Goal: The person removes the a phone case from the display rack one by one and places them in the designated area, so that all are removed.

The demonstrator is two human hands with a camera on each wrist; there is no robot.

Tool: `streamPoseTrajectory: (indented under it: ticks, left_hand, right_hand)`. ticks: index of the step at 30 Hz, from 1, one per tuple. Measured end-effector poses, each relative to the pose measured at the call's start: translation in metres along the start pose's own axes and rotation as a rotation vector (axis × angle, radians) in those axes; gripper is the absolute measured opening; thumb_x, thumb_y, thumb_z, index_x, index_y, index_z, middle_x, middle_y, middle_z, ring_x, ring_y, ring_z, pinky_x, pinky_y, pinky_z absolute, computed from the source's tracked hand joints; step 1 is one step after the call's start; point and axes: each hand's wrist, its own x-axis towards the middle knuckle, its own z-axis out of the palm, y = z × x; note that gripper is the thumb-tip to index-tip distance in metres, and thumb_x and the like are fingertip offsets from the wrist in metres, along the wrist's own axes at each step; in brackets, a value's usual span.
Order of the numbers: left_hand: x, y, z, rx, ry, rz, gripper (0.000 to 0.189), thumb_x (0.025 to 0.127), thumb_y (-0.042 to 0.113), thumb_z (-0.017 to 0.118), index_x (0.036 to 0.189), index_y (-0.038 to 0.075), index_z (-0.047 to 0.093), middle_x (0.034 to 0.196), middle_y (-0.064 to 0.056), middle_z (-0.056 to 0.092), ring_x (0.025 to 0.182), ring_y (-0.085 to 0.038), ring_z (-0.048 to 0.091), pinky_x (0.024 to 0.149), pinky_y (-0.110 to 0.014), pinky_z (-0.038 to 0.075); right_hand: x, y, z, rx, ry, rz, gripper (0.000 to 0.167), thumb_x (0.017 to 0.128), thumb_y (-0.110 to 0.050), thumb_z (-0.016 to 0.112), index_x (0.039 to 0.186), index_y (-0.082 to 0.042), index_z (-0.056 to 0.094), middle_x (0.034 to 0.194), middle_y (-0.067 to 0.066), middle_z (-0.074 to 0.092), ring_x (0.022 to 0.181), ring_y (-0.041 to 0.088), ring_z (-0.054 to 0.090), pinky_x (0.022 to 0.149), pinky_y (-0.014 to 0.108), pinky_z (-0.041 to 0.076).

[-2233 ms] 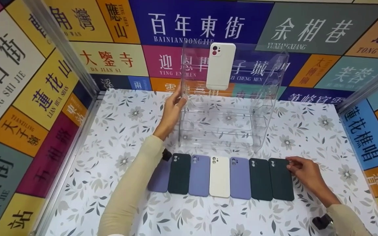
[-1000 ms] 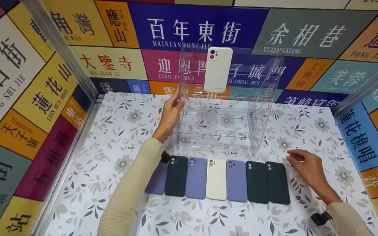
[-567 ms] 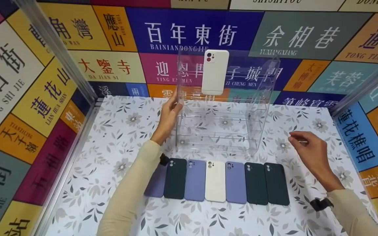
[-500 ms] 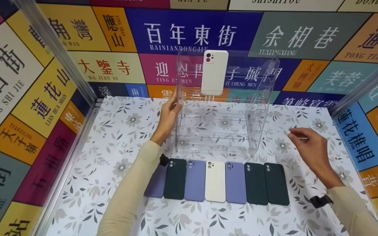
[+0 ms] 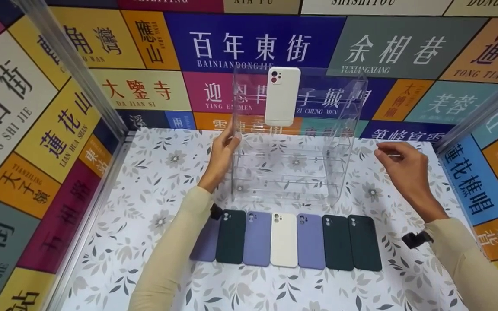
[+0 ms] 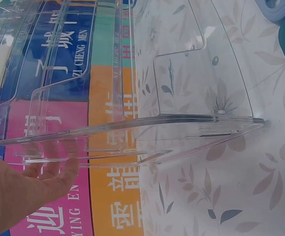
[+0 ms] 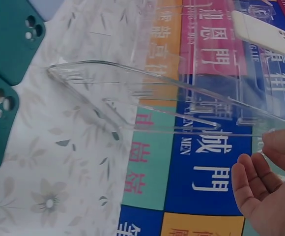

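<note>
A clear acrylic tiered display stand (image 5: 233, 185) stands at the back of the table. My left hand (image 5: 221, 157) grips its left side panel, thumb in front and fingers behind, as the left wrist view shows. One white phone case (image 5: 282, 97) leans upright on the top tier. To the right of the stand, my right hand (image 5: 407, 168) is raised with loosely bent fingers and holds nothing. In the right wrist view its fingertips overlap the stand's side edge (image 7: 182, 84). In front of the stand lie several phone cases, among them a white one (image 5: 284, 242).
Purple cases (image 5: 257, 239) and dark green cases (image 5: 365, 242) lie side by side with the white one, near the stand's front. My left sleeve (image 5: 169, 242) partly covers the leftmost purple case (image 5: 205, 246). Printed wall panels (image 5: 257, 41) enclose the patterned tabletop (image 5: 145, 242).
My right hand has left the rightmost dark green case and risen toward the stand's right side. My left hand keeps its grip on the stand. The view has tilted slightly.
</note>
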Motion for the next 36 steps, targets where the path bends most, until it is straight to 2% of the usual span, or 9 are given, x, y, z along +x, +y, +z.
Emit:
streamPoseTrajectory:
  ticks: [4,9,22,29,36]
  left_hand:
    - [0.000,0.000,0.000,-0.002,0.008,0.008,0.068,0.110,0.005,0.055,0.173,0.021,0.035,0.175,-0.012,0.040,0.147,-0.033,0.056,0.123,-0.046,0.046]
    - [0.002,0.001,0.000,0.014,0.003,0.017,0.068,0.110,0.005,0.055,0.173,0.019,0.035,0.177,-0.010,0.038,0.152,-0.032,0.051,0.125,-0.044,0.044]
    - [0.002,0.001,0.001,-0.003,0.001,0.005,0.066,0.110,0.005,0.054,0.172,0.019,0.036,0.175,-0.012,0.040,0.150,-0.039,0.052,0.124,-0.047,0.045]
    - [0.001,0.001,0.001,0.010,0.003,-0.003,0.068,0.110,0.007,0.055,0.173,0.024,0.036,0.176,-0.008,0.040,0.146,-0.027,0.056,0.124,-0.045,0.045]
    - [0.000,-0.001,0.000,0.036,-0.004,0.006,0.066,0.111,0.011,0.055,0.173,0.022,0.034,0.177,-0.007,0.037,0.151,-0.029,0.052,0.125,-0.046,0.043]
  right_hand:
    - [0.012,-0.010,0.004,0.014,0.000,-0.002,0.028,0.106,-0.016,0.075,0.130,-0.003,0.079,0.120,0.014,0.075,0.099,-0.006,0.062,0.090,0.005,0.049]
    - [0.024,-0.021,0.008,0.030,0.006,-0.009,0.028,0.106,-0.017,0.076,0.131,-0.004,0.079,0.120,0.012,0.075,0.102,-0.005,0.062,0.094,0.009,0.050]
    - [0.046,-0.047,0.016,0.087,0.027,-0.016,0.027,0.105,-0.018,0.077,0.129,-0.006,0.080,0.118,0.011,0.075,0.098,0.001,0.065,0.090,0.013,0.051]
    - [0.054,-0.058,0.019,0.116,0.020,-0.040,0.026,0.106,-0.018,0.076,0.128,-0.004,0.080,0.117,0.012,0.075,0.097,0.004,0.068,0.089,0.012,0.053]
    - [0.063,-0.064,0.023,0.134,0.023,-0.077,0.023,0.105,-0.015,0.077,0.125,-0.004,0.081,0.115,0.012,0.075,0.097,0.001,0.069,0.091,0.014,0.054]
